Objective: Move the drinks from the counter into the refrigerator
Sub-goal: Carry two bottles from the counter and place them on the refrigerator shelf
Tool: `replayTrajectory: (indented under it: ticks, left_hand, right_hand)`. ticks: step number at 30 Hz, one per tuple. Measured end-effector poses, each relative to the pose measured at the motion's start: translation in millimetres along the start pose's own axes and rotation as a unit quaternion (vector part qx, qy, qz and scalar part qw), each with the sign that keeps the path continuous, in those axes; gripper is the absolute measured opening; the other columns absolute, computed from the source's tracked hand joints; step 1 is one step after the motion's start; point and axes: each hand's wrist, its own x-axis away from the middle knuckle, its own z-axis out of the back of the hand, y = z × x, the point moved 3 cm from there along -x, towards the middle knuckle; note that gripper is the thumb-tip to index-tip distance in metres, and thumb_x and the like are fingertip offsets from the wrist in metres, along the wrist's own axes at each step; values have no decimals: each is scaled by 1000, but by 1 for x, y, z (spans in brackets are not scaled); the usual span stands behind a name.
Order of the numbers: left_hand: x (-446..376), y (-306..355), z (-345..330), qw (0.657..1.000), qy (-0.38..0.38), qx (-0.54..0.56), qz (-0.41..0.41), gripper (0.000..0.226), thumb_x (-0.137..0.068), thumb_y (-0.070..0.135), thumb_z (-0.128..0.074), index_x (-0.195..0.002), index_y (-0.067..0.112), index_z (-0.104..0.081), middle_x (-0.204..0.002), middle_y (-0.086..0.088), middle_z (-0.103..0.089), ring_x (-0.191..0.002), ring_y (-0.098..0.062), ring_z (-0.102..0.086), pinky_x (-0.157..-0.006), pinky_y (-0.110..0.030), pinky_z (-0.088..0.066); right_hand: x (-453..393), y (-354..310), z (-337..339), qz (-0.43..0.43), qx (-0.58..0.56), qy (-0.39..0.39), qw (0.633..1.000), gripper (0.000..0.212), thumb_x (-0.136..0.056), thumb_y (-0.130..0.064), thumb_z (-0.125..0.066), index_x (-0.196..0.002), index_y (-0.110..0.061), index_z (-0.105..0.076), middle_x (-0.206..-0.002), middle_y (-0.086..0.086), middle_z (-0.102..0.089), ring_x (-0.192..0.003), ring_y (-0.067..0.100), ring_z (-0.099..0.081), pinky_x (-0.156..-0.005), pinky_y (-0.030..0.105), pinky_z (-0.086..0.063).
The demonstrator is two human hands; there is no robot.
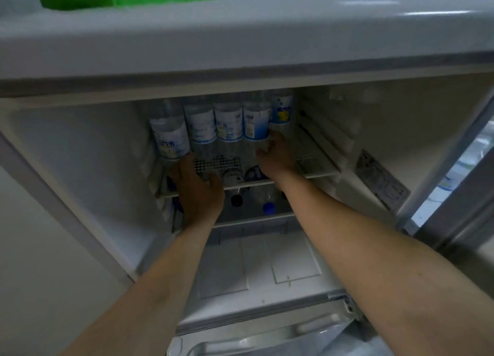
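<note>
Bottles [228, 124] line the shelf [315, 152]; both hands, left [199, 190] and right [275, 155], reach in.

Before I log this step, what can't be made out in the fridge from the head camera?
- Bottles: caps hidden by the compartment's top edge; label print blurred.
- Right hand: fingertips hidden behind the bottles, grip unclear.
- Lower bottles: mostly hidden by the shelf and the left hand.
</note>
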Motion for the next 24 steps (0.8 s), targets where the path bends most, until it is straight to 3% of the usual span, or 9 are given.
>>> replayTrajectory:
  ticks: [2,4,6,8,11,13,17,20,24]
  left_hand:
    - [9,7,0,999,-8,30,17,53,-86,1,-61,-136,8,-45,-138,-19,-43,-123,-30,-48,-99,-7,-33]
    - [19,14,1,998,-13,45,32,50,-86,4,-60,-133,15,-46,-133,-16,-46,-115,-32,-55,-100,-32,-47]
    - [33,24,0,999,-5,49,-4,47,-84,3,-62,-129,7,-49,-128,-20,-50,-110,-36,-57,-95,-47,-50]
    - [52,32,-5,997,-17,50,-56,44,-83,0,-64,-125,1,-51,-124,-21,-51,-108,-29,-57,-94,-40,-51]
    - [94,50,-12,992,-50,98,-69,41,-86,2,-64,-123,12,-50,-117,-10,-50,-93,4,-53,-81,-4,-42]
    - [130,62,-17,985,-75,131,-88,42,-87,2,-64,-122,20,-49,-117,-4,-49,-98,6,-54,-80,-5,-43]
    - [210,71,-29,976,-149,147,-58,43,-89,5,-63,-121,28,-47,-118,0,-51,-100,-14,-57,-82,-30,-53]
    - [274,79,-37,969,-194,138,-71,41,-88,8,-62,-123,24,-48,-115,7,-47,-98,-6,-53,-75,-25,-50]
    - [351,95,-51,942,-288,151,-83,37,-88,9,-61,-120,21,-49,-116,8,-44,-95,4,-51,-73,-17,-46]
  right_hand:
    - [14,-3,7,-3,6,11,1000,27,-93,-17,-59,-120,-21,-54,-110,-1,-58,-106,18,-57,-86,31,-47]
    - [33,-5,15,9,-12,23,1000,23,-93,-17,-58,-116,-18,-59,-102,-6,-58,-99,16,-59,-80,26,-45]
    - [54,-5,25,18,-11,32,999,24,-93,-17,-57,-116,-18,-63,-107,-3,-65,-99,16,-61,-80,25,-45]
    - [79,2,40,14,-18,37,999,21,-91,-22,-60,-112,-23,-65,-102,-7,-67,-90,11,-62,-74,23,-46]
    - [125,23,70,3,-22,50,999,22,-91,-29,-63,-113,-29,-64,-86,-23,-58,-79,-4,-56,-63,10,-39]
    - [159,44,93,-11,-37,51,998,19,-92,-23,-62,-109,-32,-63,-91,-22,-60,-85,1,-60,-67,9,-42]
    - [239,94,135,-70,-65,73,993,32,-92,-10,-57,-89,-41,-59,-92,-8,-68,-83,14,-66,-74,26,-55]
    - [307,130,168,-107,-93,122,982,36,-92,-1,-53,-86,-35,-62,-80,0,-67,-68,14,-62,-62,25,-51]
    - [401,178,221,-186,-84,200,958,18,-94,-10,-57,-92,-26,-65,-77,-2,-67,-67,16,-63,-64,34,-54]
